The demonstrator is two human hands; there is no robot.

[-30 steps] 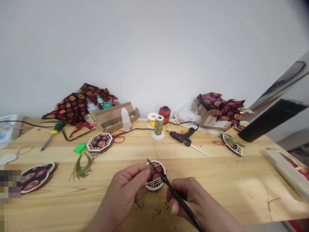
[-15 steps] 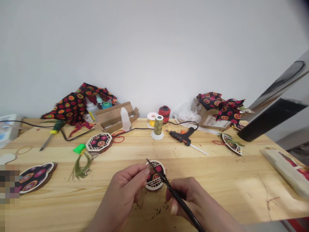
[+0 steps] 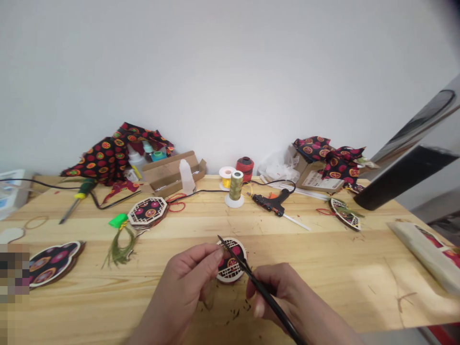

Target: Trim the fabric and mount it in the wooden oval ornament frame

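Observation:
My left hand (image 3: 192, 275) is closed in a pinch, thumb against forefinger. A thin olive thread (image 3: 209, 305) loops out below its fingers; what sits right at the fingertips is too small to make out. My right hand (image 3: 278, 292) grips long black scissors (image 3: 260, 286), their pointed tip beside my left thumb. Under the blades on the table lies a round wooden fretwork ornament (image 3: 231, 274) backed with dark flowered fabric, partly covered by the scissors and my left fingers. Dark scraps (image 3: 235, 314) are scattered between my hands.
Behind stand an olive thread spool (image 3: 236, 186), a yellow spool (image 3: 226, 183), a white bottle (image 3: 186, 177) and a black glue gun (image 3: 271, 202). Left lie an octagonal ornament (image 3: 147, 212), a green tassel (image 3: 121, 247) and a screwdriver (image 3: 75, 203). A black cylinder (image 3: 402, 177) leans right.

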